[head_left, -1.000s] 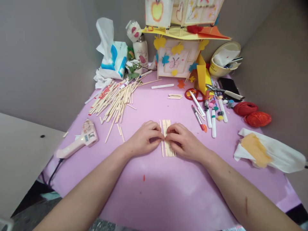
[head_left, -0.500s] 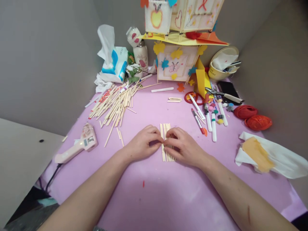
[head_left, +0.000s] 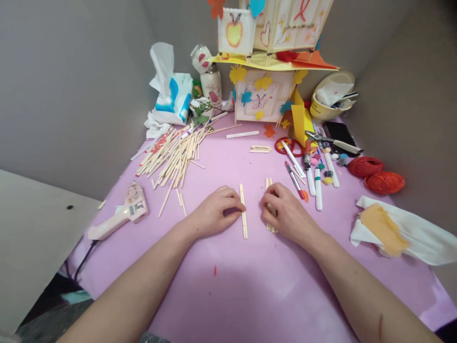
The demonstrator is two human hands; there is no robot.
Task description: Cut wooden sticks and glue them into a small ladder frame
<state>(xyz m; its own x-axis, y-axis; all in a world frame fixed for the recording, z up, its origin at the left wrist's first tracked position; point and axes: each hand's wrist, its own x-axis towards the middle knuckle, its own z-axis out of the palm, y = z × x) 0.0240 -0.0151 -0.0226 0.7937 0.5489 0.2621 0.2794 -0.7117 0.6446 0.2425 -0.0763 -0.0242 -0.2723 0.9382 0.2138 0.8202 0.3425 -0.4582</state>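
Observation:
Two thin wooden sticks [head_left: 244, 227] lie side by side, pointing away from me, in the middle of the purple tabletop. My left hand [head_left: 217, 213] rests at their left side, its thumb and fingertips closed at the sticks. To the right, my right hand [head_left: 287, 212] is closed over a small group of similar wooden sticks [head_left: 268, 182]. The palm and fingers hide most of that group; only its ends show. A gap of bare purple surface separates the pair from the group.
A hot glue gun [head_left: 134, 207] lies left, below a heap of wooden sticks [head_left: 174, 155]. Behind stands a decorated stick-and-paper house [head_left: 262, 97]. Pliers [head_left: 332, 141], markers [head_left: 318, 190], red yarn [head_left: 383, 182] and a cloth [head_left: 414, 233] lie on the right.
My right hand has moved right, taking most of the row of sticks away from the two at my left hand. My left hand has stayed nearly in place.

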